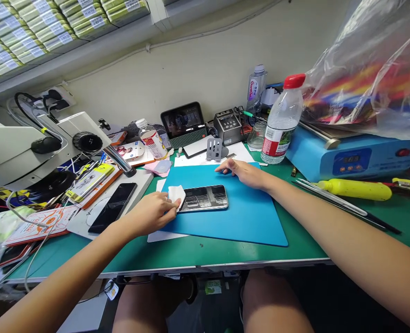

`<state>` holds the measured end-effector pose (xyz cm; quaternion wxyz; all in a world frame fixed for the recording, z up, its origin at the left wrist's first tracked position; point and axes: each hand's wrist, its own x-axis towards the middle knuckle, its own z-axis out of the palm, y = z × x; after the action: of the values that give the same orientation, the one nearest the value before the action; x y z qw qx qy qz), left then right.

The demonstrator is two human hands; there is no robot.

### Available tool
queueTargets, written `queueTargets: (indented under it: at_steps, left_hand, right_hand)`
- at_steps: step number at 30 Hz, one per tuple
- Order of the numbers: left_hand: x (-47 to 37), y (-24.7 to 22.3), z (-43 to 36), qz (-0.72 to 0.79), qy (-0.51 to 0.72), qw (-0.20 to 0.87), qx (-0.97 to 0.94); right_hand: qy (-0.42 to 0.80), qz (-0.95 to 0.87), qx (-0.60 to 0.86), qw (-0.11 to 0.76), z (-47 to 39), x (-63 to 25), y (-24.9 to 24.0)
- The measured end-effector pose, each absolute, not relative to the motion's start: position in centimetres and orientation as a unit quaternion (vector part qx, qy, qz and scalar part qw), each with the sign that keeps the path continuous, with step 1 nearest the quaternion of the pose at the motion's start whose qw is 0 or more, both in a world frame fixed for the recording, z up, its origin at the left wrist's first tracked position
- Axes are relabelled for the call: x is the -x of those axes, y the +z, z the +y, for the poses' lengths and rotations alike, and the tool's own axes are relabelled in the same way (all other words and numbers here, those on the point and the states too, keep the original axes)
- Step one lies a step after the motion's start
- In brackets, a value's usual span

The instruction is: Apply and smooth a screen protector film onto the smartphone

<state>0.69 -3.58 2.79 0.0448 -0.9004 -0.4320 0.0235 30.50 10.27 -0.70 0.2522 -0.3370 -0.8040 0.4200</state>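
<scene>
A smartphone (208,198) lies screen up on a blue mat (232,226), its dark glass showing reflections. My left hand (156,210) is closed on a folded white wipe (176,194), pressed at the phone's left end and covering that end. Beyond the phone, my right hand (241,172) hovers over or rests on the back of the mat; I cannot tell which. Its fingers are stretched out and hold nothing.
Left stand a microscope (83,134) and a second black phone (113,208). Behind are a small display (182,119), a metal phone stand (214,149) and a drink bottle (152,138). Right are a red-capped bottle (283,120), a blue heating machine (350,155), tweezers (344,203) and a yellow tube (356,188).
</scene>
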Motion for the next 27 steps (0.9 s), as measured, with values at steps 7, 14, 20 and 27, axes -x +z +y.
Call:
queueTargets:
  at_steps: [7,14,20,27]
  left_hand:
    - [-3.1,2.7,-0.7,-0.456,0.031,0.042,0.888]
    - [-2.1,2.7,-0.8,-0.477,0.034,0.052,0.877]
    - [-1.1,2.7,-4.6,-0.446,0.04,0.055,0.892]
    - [-3.4,2.6,-5.2,-0.414,0.038,0.043,0.908]
  right_hand:
    - [0.41,-0.806,0.341,0.257,10.6,-30.4,-0.9]
    - [0.403,-0.808,0.349,0.251,10.6,-30.5,-0.8]
    - [0.409,-0.805,0.349,0.251,10.3,-30.5,-0.5]
    - [0.404,-0.808,0.343,0.257,10.7,-30.3,-0.9]
